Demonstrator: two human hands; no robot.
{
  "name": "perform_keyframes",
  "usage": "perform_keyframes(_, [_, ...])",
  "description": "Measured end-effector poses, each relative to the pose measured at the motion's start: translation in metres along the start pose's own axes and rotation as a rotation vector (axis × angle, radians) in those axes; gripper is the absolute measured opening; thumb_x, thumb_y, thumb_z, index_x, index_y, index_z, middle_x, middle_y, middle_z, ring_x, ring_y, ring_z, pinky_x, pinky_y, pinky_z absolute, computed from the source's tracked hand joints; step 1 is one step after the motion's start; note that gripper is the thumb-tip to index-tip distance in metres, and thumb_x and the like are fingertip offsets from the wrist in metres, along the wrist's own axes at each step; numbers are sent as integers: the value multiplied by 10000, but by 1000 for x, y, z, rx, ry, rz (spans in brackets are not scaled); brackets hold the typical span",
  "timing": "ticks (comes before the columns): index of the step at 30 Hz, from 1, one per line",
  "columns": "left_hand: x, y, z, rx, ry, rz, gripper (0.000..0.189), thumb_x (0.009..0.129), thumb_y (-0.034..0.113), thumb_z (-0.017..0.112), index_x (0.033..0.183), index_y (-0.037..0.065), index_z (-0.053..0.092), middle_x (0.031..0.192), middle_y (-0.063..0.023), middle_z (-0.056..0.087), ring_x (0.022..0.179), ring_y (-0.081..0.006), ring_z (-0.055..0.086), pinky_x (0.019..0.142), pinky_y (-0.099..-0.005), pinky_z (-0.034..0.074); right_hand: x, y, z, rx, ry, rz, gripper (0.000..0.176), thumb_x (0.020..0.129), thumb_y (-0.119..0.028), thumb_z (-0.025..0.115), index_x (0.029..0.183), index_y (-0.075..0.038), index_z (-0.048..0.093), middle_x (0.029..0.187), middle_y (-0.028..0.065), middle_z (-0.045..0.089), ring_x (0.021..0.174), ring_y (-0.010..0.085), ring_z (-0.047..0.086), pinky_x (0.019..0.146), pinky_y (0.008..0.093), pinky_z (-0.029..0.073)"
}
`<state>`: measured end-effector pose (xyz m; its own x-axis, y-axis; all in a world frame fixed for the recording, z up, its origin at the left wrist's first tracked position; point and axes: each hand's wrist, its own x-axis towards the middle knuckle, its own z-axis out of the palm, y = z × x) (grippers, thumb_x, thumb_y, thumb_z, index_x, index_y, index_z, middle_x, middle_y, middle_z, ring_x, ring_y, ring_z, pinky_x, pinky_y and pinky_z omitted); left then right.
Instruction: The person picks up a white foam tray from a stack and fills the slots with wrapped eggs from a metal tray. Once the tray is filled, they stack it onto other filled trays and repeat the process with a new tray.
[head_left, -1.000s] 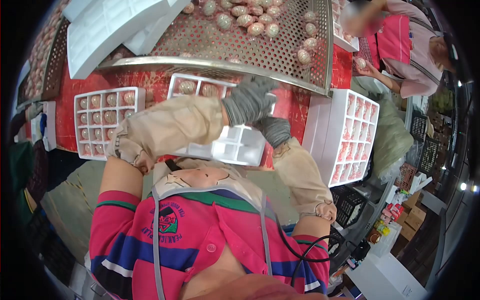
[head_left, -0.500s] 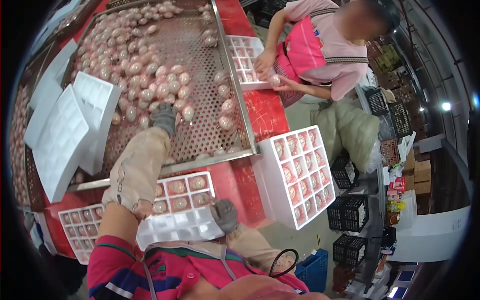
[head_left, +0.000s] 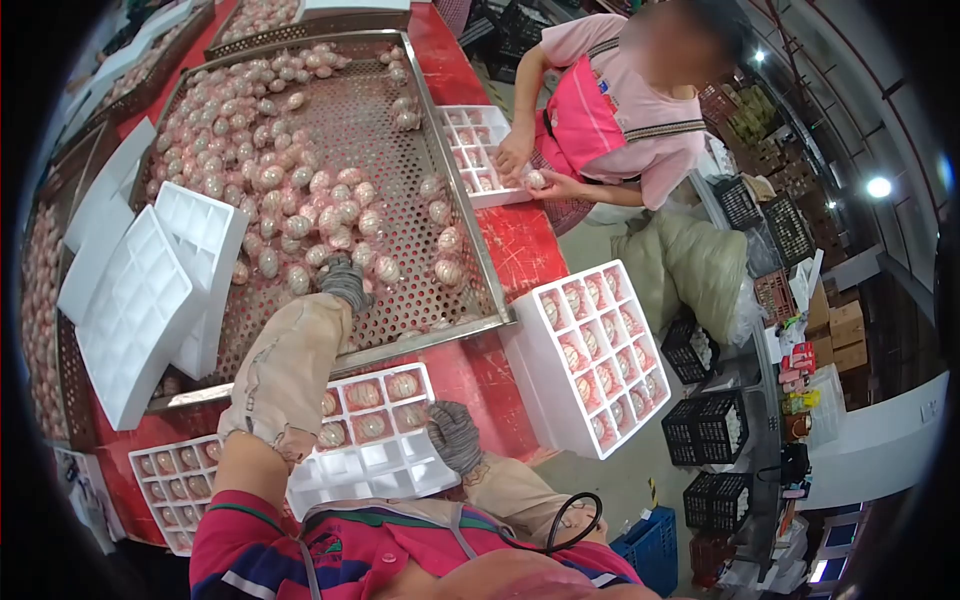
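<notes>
My left hand [head_left: 345,283], in a grey glove and a beige sleeve cover, is over the perforated metal tray [head_left: 415,290] at the near edge of the pile of film-wrapped eggs [head_left: 290,190]. Its fingers are bent and close together among the nearest eggs; what lies under them is hidden. My right hand [head_left: 455,437], also gloved, rests curled against the right edge of a white foam egg tray [head_left: 375,485] in front of me. Wrapped eggs sit in that tray's far rows; white compartments show in the nearer rows. My left forearm hides its left part.
Nested white foam trays [head_left: 130,330] lean over the metal tray's left side. Filled trays stand at the lower left [head_left: 180,490] and, as a tall stack [head_left: 590,360], at the right table edge. Across the red table [head_left: 525,245], a co-worker [head_left: 620,110] holds an egg beside another foam tray [head_left: 475,140].
My view has shifted slightly, so most things sit lower in it. My left hand stays at the egg pile's near edge, and my right hand stays by the foam tray.
</notes>
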<state>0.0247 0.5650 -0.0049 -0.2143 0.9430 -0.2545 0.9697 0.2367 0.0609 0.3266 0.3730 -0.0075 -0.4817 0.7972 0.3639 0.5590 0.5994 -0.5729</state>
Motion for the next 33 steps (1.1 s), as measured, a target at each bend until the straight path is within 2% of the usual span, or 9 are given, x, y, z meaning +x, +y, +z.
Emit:
perform_keyframes(6, [4, 4, -5, 185, -145, 5, 813, 635, 480, 710, 1324, 115, 480, 1350, -186, 425, 1270, -347, 394, 1019, -515, 338, -3, -2, -3, 16, -1, 16, 347, 730, -73, 662, 1073, -80, 607, 1019, 146, 583, 942, 327, 573, 803, 411, 495])
perform_keyframes(12, [-28, -23, 2, 261, -210, 298, 598, 616, 436, 717, 1089, 76, 646, 1091, -180, 620, 1094, -313, 567, 945, -430, 445, -4, -1, -2, 18, 7, 11, 334, 737, -77, 659, 1067, -79, 611, 1021, 142, 589, 949, 323, 572, 808, 411, 495])
perform_keyframes(17, [-32, -61, 0, -95, 48, 329, 627, 567, 414, 781, 1048, 45, 616, 979, -200, 636, 918, -325, 619, 838, -416, 489, -7, -1, -1, -26, 18, -43, 322, 742, -85, 656, 1061, -78, 615, 1048, 124, 607, 975, 308, 571, 832, 401, 496])
perform_keyframes(19, [-37, -71, -8, -746, 181, 167, 548, 582, 318, 804, 1016, 45, 612, 922, -153, 645, 850, -252, 626, 770, -387, 504, -8, 2, 1, -27, 26, -51, 318, 744, -88, 656, 1059, -78, 615, 1050, 122, 609, 976, 306, 571, 834, 400, 495])
perform_keyframes(20, [-22, -84, 8, -962, 288, 272, 482, 631, 258, 811, 1014, 50, 603, 896, -89, 646, 808, -187, 604, 717, -349, 503, -9, 2, 2, -25, 28, -57, 314, 745, -90, 655, 1057, -78, 616, 1051, 119, 611, 976, 305, 571, 836, 399, 494])
perform_keyframes(23, [5, -109, 26, -1340, 435, 118, 452, 692, 272, 796, 1038, 63, 593, 902, -62, 641, 793, -168, 579, 689, -336, 493, -10, 1, 1, -34, 17, -58, 312, 737, -80, 647, 1047, -51, 623, 1050, 138, 597, 972, 320, 563, 849, 410, 481])
perform_keyframes(25, [-33, -107, -25, -1338, 386, 95, 403, 733, 245, 776, 1039, 67, 583, 903, -41, 627, 767, -151, 557, 655, -313, 482, -10, -2, 1, -35, 29, -67, 302, 739, -85, 646, 1039, -50, 628, 1046, 139, 599, 972, 319, 563, 850, 409, 480])
perform_keyframes(27, [-50, -106, -42, -1835, 409, 37, 200, 787, 151, 724, 925, 85, 595, 810, -6, 594, 677, -128, 576, 494, -257, 456, -10, -1, 1, -39, 42, -77, 292, 742, -89, 646, 1031, -48, 632, 1043, 139, 602, 972, 317, 563, 852, 408, 479])
perform_keyframes(33, [-157, -89, -99, -2237, 146, 306, 199, 804, 223, 684, 927, 93, 597, 849, -49, 616, 785, -209, 632, 624, -376, 552, -11, -1, 4, -90, 7, -60, 281, 744, -85, 649, 1021, -45, 626, 1033, 142, 617, 963, 321, 572, 851, 407, 486])
